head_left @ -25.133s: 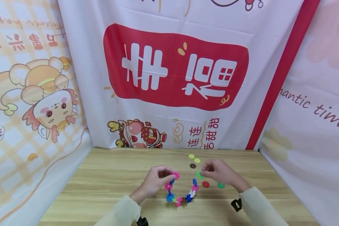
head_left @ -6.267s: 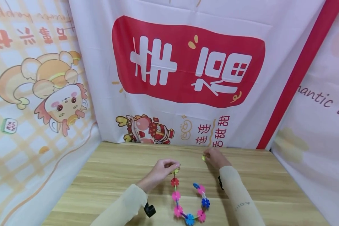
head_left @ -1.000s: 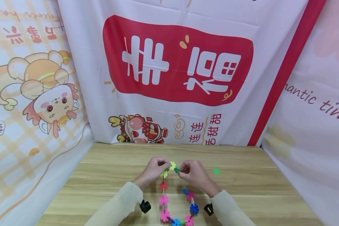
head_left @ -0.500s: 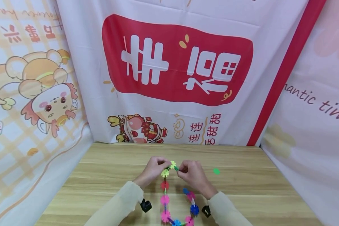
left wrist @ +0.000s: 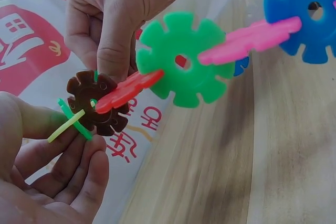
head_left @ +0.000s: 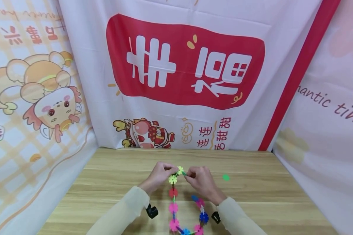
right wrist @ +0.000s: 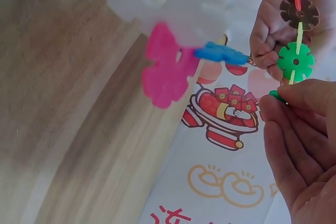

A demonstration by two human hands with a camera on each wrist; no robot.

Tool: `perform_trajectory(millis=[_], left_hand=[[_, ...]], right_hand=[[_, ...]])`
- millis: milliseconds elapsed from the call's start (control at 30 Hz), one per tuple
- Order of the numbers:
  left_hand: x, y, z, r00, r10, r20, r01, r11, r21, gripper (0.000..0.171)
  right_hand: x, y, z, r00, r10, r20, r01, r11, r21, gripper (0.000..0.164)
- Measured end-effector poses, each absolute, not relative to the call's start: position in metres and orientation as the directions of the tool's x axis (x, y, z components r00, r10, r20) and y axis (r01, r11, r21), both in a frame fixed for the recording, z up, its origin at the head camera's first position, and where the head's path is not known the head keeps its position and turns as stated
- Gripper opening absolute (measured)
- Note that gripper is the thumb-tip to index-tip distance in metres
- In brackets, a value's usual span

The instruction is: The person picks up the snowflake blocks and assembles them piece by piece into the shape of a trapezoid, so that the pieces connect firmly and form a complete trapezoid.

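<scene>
My left hand (head_left: 159, 176) pinches a yellow notched flower disc (head_left: 180, 170) at the upper end of a chain of interlocking plastic discs. Just right of it, my right hand (head_left: 203, 182) pinches a green flower disc (head_left: 184, 174) between thumb and fingertips, its edge against the yellow one. From there the chain runs down through a second yellow disc (head_left: 172, 179), a red disc (head_left: 173, 192) and pink ones, then curves round to a dark blue disc (head_left: 204, 217). In the left wrist view, a brown disc (left wrist: 84, 95) slots into the chain. Fingers partly hide the green disc.
One loose light green disc (head_left: 226, 177) lies on the wooden table (head_left: 267, 192), right of my right hand. The chain's free end, a blue disc (head_left: 195, 198), is below the right hand. Printed cloth (head_left: 185, 130) hangs behind the table and on both sides.
Since the oldest frame the chain has grown with red and yellow discs, and loose discs fell from several to one. In the last second, the green disc tilts edge-on against the yellow one; hands barely move.
</scene>
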State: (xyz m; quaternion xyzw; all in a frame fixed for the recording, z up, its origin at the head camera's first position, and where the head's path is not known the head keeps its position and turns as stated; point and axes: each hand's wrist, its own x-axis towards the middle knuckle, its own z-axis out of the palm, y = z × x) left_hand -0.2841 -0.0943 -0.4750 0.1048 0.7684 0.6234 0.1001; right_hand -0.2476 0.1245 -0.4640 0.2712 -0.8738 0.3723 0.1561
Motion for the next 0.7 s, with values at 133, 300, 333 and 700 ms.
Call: perform_trajectory(millis=[133,300,333,700], left_hand=[[-0.284,-0.092,-0.474,-0.953,0.301,-0.029,0.029,0.187,0.982,0.024],[-0.284,-0.091,-0.477,-0.943,0.331,-0.023,0.053,0.219,0.974,0.024],[-0.284,-0.090,-0.477,-0.941,0.338,-0.023,0.061,0.236,0.970,0.024],[-0.288,-0.088,-0.481,-0.888,0.455,-0.071,0.091,0.323,0.942,0.040]], right_hand=[[-0.249,0.127,-0.462,-0.791,-0.371,0.486,-0.608,0.568,-0.555,0.019],[-0.249,0.130,-0.460,-0.786,-0.402,0.469,-0.615,0.583,-0.531,0.016],[-0.249,0.131,-0.460,-0.788,-0.408,0.461,-0.613,0.589,-0.527,0.016],[-0.253,0.152,-0.460,-0.825,-0.475,0.308,-0.560,0.608,-0.563,0.007]])
